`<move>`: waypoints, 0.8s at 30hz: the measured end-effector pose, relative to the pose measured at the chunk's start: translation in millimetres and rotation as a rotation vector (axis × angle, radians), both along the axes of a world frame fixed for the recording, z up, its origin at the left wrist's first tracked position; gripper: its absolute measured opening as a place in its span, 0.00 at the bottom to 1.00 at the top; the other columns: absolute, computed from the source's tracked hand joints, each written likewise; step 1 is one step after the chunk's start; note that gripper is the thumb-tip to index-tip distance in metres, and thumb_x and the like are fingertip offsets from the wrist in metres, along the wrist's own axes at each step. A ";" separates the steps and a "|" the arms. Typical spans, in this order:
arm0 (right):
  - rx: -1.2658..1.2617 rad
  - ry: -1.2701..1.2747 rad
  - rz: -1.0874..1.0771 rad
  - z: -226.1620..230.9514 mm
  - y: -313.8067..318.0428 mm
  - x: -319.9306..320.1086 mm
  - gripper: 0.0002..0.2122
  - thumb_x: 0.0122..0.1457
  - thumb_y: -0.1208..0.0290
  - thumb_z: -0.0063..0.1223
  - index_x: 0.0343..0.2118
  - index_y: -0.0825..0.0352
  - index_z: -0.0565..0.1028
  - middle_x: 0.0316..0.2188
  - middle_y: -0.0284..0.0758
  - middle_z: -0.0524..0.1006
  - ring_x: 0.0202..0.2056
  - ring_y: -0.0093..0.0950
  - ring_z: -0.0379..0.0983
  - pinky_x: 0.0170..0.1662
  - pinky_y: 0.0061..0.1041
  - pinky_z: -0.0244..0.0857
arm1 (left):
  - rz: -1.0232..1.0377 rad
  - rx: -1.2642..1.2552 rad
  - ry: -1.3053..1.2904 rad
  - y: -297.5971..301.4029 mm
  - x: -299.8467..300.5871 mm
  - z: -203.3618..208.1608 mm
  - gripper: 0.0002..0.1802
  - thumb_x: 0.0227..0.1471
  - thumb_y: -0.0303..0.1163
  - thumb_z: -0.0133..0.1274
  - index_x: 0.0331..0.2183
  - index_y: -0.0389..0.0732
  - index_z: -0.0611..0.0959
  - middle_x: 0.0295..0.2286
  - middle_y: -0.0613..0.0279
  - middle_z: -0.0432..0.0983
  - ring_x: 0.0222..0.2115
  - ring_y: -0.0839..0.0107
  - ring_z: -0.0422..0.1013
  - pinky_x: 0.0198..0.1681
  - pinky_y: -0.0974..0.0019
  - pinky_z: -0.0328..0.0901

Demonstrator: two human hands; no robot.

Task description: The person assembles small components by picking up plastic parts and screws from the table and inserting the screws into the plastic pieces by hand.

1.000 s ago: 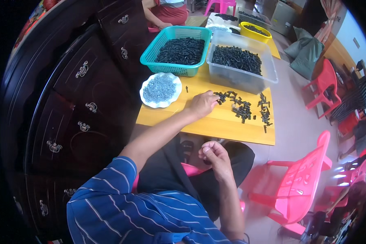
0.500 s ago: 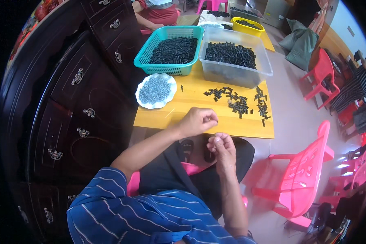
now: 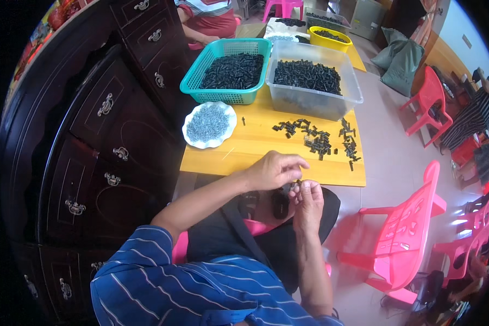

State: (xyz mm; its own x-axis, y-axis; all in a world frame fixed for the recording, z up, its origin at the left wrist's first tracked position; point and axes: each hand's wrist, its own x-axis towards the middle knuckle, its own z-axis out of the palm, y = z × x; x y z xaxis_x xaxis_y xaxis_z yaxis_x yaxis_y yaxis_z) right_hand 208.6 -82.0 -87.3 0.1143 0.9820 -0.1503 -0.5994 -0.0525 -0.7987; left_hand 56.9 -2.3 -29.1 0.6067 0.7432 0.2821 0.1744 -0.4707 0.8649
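Observation:
Above the near edge of the wooden table, my two hands are close together. My right hand (image 3: 308,202) is closed, with thumb and forefinger pinching a small black plastic piece (image 3: 299,183). Just over it is my left hand (image 3: 276,170), its fingers curled and its thumb beside that piece; whatever it pinches is too small to make out. Loose black plastic pieces (image 3: 319,144) lie in scattered heaps beyond my hands. To the left stands a white scalloped plate (image 3: 231,129) holding many small clear bits. One black piece (image 3: 243,120) lies alone beside the plate.
A green basket (image 3: 187,81) and a clear plastic bin (image 3: 348,96), both filled with black pieces, stand across the table (image 3: 212,163). Farther back is a yellow basin (image 3: 342,45). Dark cabinets (image 3: 87,157) line the left; a pink chair (image 3: 402,233) stands right. Another person (image 3: 206,24) sits beyond.
Both hands have shifted slightly right and drawn together. The small black piece now shows at my right fingertips, and my left forefinger reaches out farther over it.

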 end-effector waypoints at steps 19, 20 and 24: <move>-0.086 0.091 0.077 18.6 -4.3 -5.1 0.05 0.65 0.68 0.53 0.40 0.61 0.71 0.33 0.33 0.78 0.30 0.21 0.75 0.40 0.23 0.70 | 0.359 0.470 0.638 95.6 33.3 -65.2 0.21 0.60 0.33 0.42 0.52 0.44 0.77 0.33 0.44 0.76 0.32 0.48 0.76 0.33 0.47 0.69; -0.094 0.095 0.078 19.5 -4.5 -5.4 0.05 0.65 0.68 0.53 0.41 0.61 0.72 0.33 0.33 0.78 0.30 0.21 0.75 0.39 0.23 0.70 | 0.359 0.469 0.638 95.3 32.5 -65.9 0.21 0.60 0.33 0.42 0.52 0.44 0.77 0.33 0.44 0.76 0.32 0.48 0.76 0.33 0.47 0.69; -0.092 0.094 0.092 17.9 -4.6 -5.6 0.05 0.65 0.68 0.53 0.41 0.61 0.72 0.33 0.33 0.78 0.30 0.21 0.75 0.39 0.22 0.70 | 0.387 0.508 0.649 92.2 29.0 -67.7 0.18 0.59 0.34 0.44 0.49 0.44 0.79 0.32 0.48 0.75 0.31 0.50 0.76 0.32 0.49 0.69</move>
